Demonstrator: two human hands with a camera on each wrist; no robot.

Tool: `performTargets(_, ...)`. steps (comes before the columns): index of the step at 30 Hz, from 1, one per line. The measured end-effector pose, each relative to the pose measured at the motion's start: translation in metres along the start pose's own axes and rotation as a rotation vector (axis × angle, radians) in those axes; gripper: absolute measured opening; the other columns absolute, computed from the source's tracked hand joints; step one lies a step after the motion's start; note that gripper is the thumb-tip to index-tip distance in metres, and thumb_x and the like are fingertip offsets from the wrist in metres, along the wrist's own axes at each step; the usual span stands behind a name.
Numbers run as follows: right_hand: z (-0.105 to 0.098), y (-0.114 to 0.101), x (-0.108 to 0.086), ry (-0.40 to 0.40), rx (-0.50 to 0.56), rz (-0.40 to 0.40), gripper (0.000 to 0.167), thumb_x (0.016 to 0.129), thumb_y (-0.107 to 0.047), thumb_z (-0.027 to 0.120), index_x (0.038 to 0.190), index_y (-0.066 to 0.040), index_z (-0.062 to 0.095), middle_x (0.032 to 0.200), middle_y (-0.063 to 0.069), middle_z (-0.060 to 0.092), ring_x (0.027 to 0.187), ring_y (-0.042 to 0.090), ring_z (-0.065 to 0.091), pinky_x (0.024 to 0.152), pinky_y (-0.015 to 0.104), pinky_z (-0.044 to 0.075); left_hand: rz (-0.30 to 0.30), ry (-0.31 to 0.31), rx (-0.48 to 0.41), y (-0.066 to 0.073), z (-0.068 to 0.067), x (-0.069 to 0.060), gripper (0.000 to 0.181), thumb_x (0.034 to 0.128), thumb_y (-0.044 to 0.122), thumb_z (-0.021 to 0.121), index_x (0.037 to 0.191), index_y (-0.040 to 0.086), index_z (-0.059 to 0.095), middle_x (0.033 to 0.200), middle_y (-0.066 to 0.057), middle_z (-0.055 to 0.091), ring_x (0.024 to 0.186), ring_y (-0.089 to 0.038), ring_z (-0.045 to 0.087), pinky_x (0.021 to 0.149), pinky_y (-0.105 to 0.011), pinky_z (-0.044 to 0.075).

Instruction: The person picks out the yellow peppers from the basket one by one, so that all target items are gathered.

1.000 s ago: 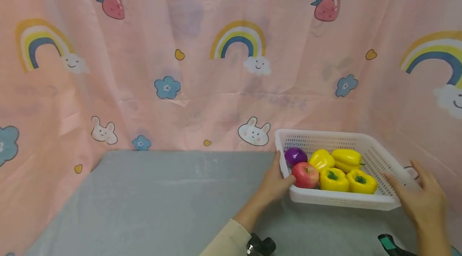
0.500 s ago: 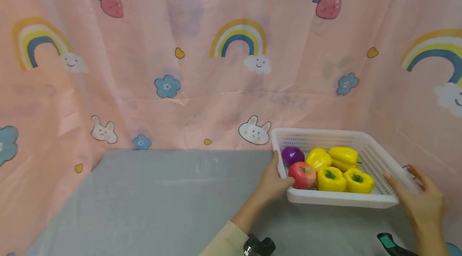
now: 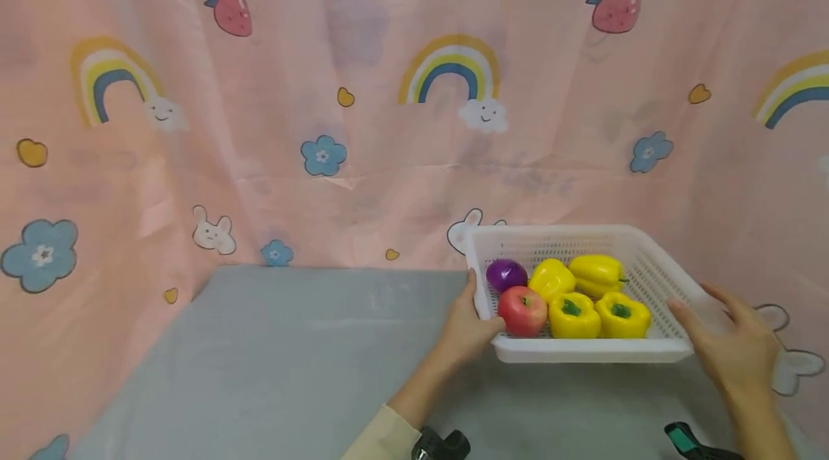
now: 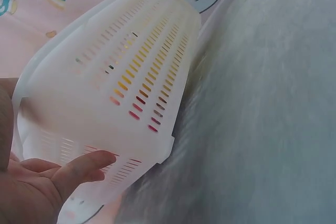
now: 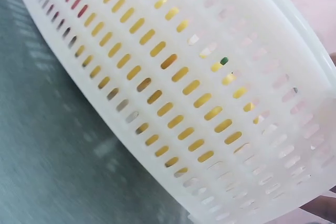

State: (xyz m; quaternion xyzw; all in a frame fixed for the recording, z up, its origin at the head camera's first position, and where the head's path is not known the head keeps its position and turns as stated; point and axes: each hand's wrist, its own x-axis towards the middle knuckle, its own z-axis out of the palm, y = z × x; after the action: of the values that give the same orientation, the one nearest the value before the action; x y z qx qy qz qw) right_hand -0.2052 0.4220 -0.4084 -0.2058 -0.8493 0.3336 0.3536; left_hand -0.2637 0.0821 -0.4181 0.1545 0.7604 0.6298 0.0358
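Observation:
A white plastic basket [image 3: 592, 352] is held above the grey table by both hands, at the right of the head view. My left hand [image 3: 465, 327] grips its left end, thumb over the rim; the left wrist view has fingers [image 4: 86, 169] against the slotted wall. At the opposite end my right hand [image 3: 738, 345] grips the rim, mostly out of the right wrist view. Inside lie a red apple [image 3: 522, 312], a shiny purple round vegetable [image 3: 506, 275] and several yellow bell peppers [image 3: 574, 316]. Through the basket's slots [image 5: 157, 48] yellow and red show.
Below the basket spreads the grey tabletop [image 3: 291, 366]. A pink curtain [image 3: 376, 208] printed with rainbows and rabbits hangs behind and at both sides. Black wrist gear [image 3: 442, 444] is on the left wrist, and a black and green strap [image 3: 686, 438] shows near the right one.
Both hands have carried the basket leftward in the head view, and its front edge now looks more level. The head view has turned slightly right-to-left. The contents keep their arrangement.

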Motion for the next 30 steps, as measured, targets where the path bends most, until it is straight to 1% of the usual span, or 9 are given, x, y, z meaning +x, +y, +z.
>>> performTargets(2, 0.006, -0.007, -0.003, 0.003, 0.012, -0.007, 0.061, 0.086, -0.031, 0.075, 0.139, -0.005, 0.059, 0.144, 0.026, 0.056, 0.131, 0.049, 0.050, 0.118, 0.049, 0.034, 0.004, 0.003, -0.004, -0.001, -0.010, -0.003, 0.102, 0.0808, 0.009, 0.076, 0.163, 0.019, 0.017, 0.159, -0.007, 0.044, 0.117, -0.030, 0.066, 0.092, -0.045, 0.060)
performTargets(4, 0.013, -0.015, -0.007, 0.001, 0.044, -0.024, 0.059, 0.085, -0.027, 0.077, 0.137, -0.005, 0.061, 0.143, 0.025, 0.058, 0.131, 0.048, 0.051, 0.118, 0.049, 0.035, 0.008, 0.011, 0.003, -0.002, -0.021, -0.004, 0.102, 0.0815, 0.009, 0.076, 0.163, 0.019, 0.016, 0.161, -0.007, 0.042, 0.121, -0.033, 0.064, 0.094, -0.047, 0.059)
performTargets(11, 0.035, -0.033, -0.020, -0.120, 0.094, -0.087, 0.057, 0.087, -0.027, 0.077, 0.139, -0.009, 0.060, 0.147, 0.021, 0.056, 0.132, 0.047, 0.051, 0.115, 0.065, 0.036, 0.021, 0.052, 0.076, -0.006, -0.063, -0.011, 0.100, 0.0835, 0.018, 0.078, 0.162, 0.009, 0.016, 0.160, -0.017, 0.041, 0.123, -0.038, 0.062, 0.096, -0.048, 0.058)
performTargets(18, 0.045, -0.052, -0.034, -0.314, 0.187, -0.123, 0.062, 0.096, -0.032, 0.068, 0.149, -0.006, 0.048, 0.153, 0.029, 0.044, 0.137, 0.054, 0.041, 0.110, 0.074, 0.033, 0.013, 0.069, 0.092, -0.015, -0.102, -0.015, 0.095, 0.0793, 0.007, 0.069, 0.161, 0.004, 0.019, 0.153, -0.024, 0.047, 0.119, -0.042, 0.064, 0.090, -0.046, 0.061)
performTargets(20, 0.049, -0.056, -0.038, -0.355, 0.191, -0.151, 0.062, 0.096, -0.031, 0.068, 0.149, -0.006, 0.047, 0.152, 0.029, 0.045, 0.134, 0.056, 0.045, 0.109, 0.054, 0.049, 0.026, 0.068, 0.087, -0.019, -0.114, -0.016, 0.095, 0.0770, 0.004, 0.066, 0.160, 0.001, 0.019, 0.153, -0.028, 0.045, 0.119, -0.043, 0.063, 0.088, -0.045, 0.062)
performTargets(22, 0.054, -0.059, -0.043, -0.377, 0.212, -0.172, 0.059, 0.097, -0.029, 0.068, 0.148, -0.007, 0.048, 0.149, 0.025, 0.049, 0.130, 0.034, 0.059, 0.097, 0.028, 0.057, 0.035, 0.073, 0.091, -0.024, -0.127, -0.018, 0.095, 0.0760, 0.002, 0.065, 0.159, -0.001, 0.020, 0.153, -0.030, 0.044, 0.119, -0.045, 0.063, 0.087, -0.045, 0.062)
performTargets(25, 0.061, -0.061, -0.048, -0.395, 0.296, -0.208, 0.053, 0.098, -0.022, 0.066, 0.147, -0.008, 0.051, 0.142, 0.006, 0.058, 0.113, -0.004, 0.063, 0.072, 0.000, 0.046, 0.038, 0.072, 0.081, -0.031, -0.144, -0.022, 0.094, 0.0758, 0.000, 0.064, 0.159, -0.002, 0.019, 0.152, -0.033, 0.044, 0.118, -0.046, 0.063, 0.087, -0.046, 0.062)
performTargets(27, 0.065, -0.061, -0.051, -0.405, 0.362, -0.213, 0.050, 0.099, -0.018, 0.065, 0.146, -0.011, 0.052, 0.139, -0.007, 0.059, 0.103, -0.024, 0.052, 0.071, 0.002, 0.049, 0.034, 0.076, 0.074, -0.035, -0.153, -0.025, 0.094, 0.0761, -0.001, 0.063, 0.159, -0.002, 0.020, 0.148, -0.034, 0.047, 0.117, -0.047, 0.064, 0.087, -0.047, 0.062)
performTargets(30, 0.070, -0.062, -0.053, -0.423, 0.428, -0.220, 0.050, 0.099, -0.015, 0.064, 0.147, -0.011, 0.051, 0.137, -0.022, 0.055, 0.102, -0.027, 0.052, 0.070, 0.005, 0.052, 0.026, 0.083, 0.061, -0.040, -0.162, -0.027, 0.092, 0.0766, -0.001, 0.062, 0.159, 0.000, 0.021, 0.145, -0.035, 0.051, 0.116, -0.047, 0.065, 0.087, -0.047, 0.062)
